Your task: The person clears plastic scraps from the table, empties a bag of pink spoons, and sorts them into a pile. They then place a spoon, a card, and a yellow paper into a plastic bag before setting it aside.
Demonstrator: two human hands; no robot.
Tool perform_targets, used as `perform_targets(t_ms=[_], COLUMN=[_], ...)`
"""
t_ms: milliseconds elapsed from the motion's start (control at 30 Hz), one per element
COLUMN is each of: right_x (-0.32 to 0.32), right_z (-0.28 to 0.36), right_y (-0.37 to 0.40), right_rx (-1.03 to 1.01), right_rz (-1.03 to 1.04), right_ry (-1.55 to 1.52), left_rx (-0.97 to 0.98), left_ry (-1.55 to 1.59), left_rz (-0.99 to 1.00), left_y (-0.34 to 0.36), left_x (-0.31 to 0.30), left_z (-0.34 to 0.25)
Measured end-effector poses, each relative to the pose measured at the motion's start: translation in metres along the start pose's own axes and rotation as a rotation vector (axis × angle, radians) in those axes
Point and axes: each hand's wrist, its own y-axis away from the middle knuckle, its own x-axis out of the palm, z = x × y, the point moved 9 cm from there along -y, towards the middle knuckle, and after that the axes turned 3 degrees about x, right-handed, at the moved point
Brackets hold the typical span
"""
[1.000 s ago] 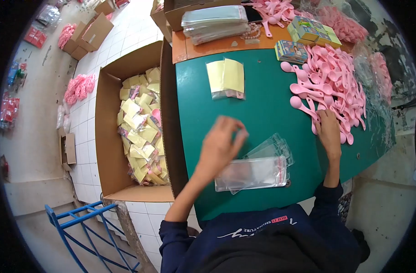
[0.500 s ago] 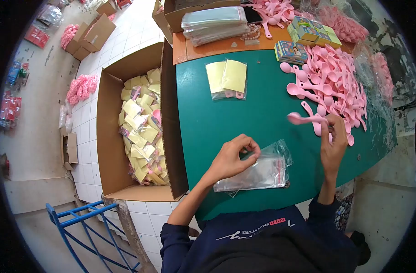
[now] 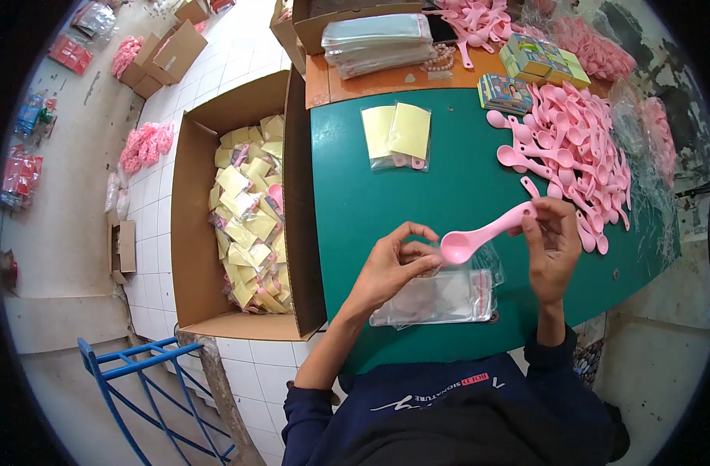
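Observation:
My right hand (image 3: 555, 241) pinches a pink measuring spoon (image 3: 491, 233) by the end of its handle, its bowl pointing left. The bowl is right beside the fingertips of my left hand (image 3: 398, 264). My left hand's thumb and fingers are closed at the edge of a clear plastic bag (image 3: 485, 262), partly hidden by the hand and spoon. Underneath lies a stack of clear bags (image 3: 448, 303) on the green tabletop (image 3: 347, 210). A large heap of pink spoons (image 3: 565, 147) lies to the right.
Two filled packets with yellow cards (image 3: 398, 132) lie farther back. At left, a tall cardboard box (image 3: 192, 233) holds many packed packets. Behind are a pile of clear bags (image 3: 377, 43), small stacked printed cards (image 3: 504, 95) and more spoons. A blue metal frame (image 3: 137, 361) stands lower left.
My right hand has brought the spoon left and down, away from the heap and toward my left hand. The spoon's bowl now meets the left fingertips in view. The camera view has shifted slightly.

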Motion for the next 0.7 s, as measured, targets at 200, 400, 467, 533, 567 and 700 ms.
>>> perform_targets(t_ms=[200,400,467,533,567,700], right_x=[0.006,0.014,0.018,0.023,0.027,0.052], right_z=[-0.006,-0.006,-0.004,-0.005,-0.005,0.002], right_y=[-0.002,-0.002,-0.001,0.0,0.0,0.002], right_rx=[-0.005,-0.01,0.0,0.021,0.037,-0.024], right_rz=[0.021,0.07,0.099,0.136,0.16,0.386], right_ry=[-0.049,-0.1,-0.09,-0.103,-0.122,0.006], left_rx=[-0.014,-0.006,0.004,0.042,0.077,0.161], left_ry=[0.011,-0.039,-0.053,-0.053,-0.047,-0.042], left_rz=[0.029,0.032,0.033,0.042,0.051,0.13], left_y=[0.003,0.002,0.002,0.001,0.001,0.003], left_x=[0.003,0.005,0.003,0.005,0.008,0.023], left_z=[-0.001,-0.003,-0.005,-0.009,-0.014,-0.031])
